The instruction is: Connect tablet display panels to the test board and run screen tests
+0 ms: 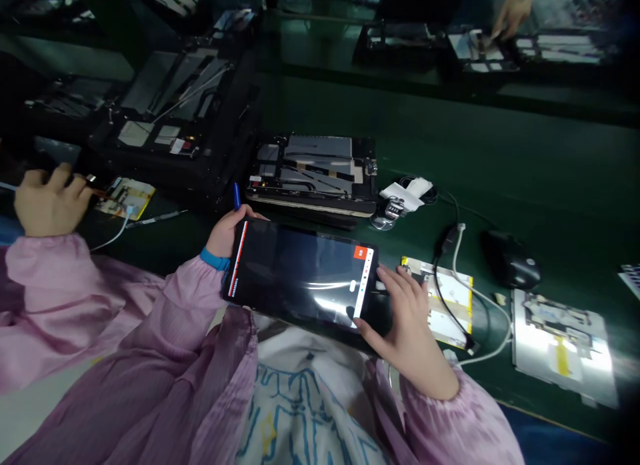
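A dark tablet [300,272], its screen lit with a white strip of icons and a red square at the right end, is held level above the table's near edge. My left hand [226,235] grips its left end, with a blue pen [237,196] sticking up beside the fingers and a blue band on the wrist. At the tablet's right end is my right hand [407,318], thumb over the screen's lower right corner and fingers at the upper right edge. A white plug [381,286] shows between the tablet and that hand.
Stacked opened devices [315,172] lie behind the tablet. Cables, a black mouse [510,258], a yellow-edged board [450,305] and a metal plate [565,345] are at right. A co-worker's hand [53,202] works at left beside another board [127,197]; another person's hand [517,8] is at the top right.
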A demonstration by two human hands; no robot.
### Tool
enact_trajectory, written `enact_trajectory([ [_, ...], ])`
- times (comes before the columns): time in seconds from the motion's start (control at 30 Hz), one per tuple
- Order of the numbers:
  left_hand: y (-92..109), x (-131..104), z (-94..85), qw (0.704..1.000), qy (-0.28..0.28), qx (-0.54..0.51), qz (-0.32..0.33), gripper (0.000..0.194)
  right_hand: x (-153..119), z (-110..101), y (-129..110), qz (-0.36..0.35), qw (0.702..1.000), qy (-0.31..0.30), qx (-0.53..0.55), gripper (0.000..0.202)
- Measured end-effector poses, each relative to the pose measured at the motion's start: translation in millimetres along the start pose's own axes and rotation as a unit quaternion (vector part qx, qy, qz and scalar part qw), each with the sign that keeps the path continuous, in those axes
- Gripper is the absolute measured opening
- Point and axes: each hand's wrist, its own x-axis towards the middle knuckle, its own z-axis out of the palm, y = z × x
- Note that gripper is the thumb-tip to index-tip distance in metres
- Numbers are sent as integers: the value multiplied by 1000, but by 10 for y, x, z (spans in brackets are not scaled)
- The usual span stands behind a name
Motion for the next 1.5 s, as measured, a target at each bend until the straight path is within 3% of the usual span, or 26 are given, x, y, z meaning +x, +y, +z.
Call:
enact_trajectory([
  [0.47, 9, -12, 18, 1000, -8, -2, 0, 24, -24, 41, -10, 0, 999, -37, 5, 70],
  [0.67, 19, -8, 18, 1000, 1, 7, -6, 25, -12, 59, -36, -4, 1000, -20, -5, 74],
  [0.83, 17, 0, 11, 1000, -2, 6, 3, 24, -5, -55, 10, 9, 998, 11, 63, 81],
  [1.03, 22, 5, 34, 1000, 19, 17, 1, 25, -24, -146, 113, 49, 995, 68, 45, 71],
  [1.33, 4, 15, 46, 999, 31, 15, 5, 28, -30, -73, 44, 9, 998, 47, 35, 53],
  [1.4, 0, 15, 40, 999, 30, 20, 7, 27, -60, -81, 127, 32, 997, 62, 22, 52],
  [1.5, 4, 17, 31, 999, 37, 22, 6, 27, -156, -102, 356, 141, 982, 123, -4, 51],
])
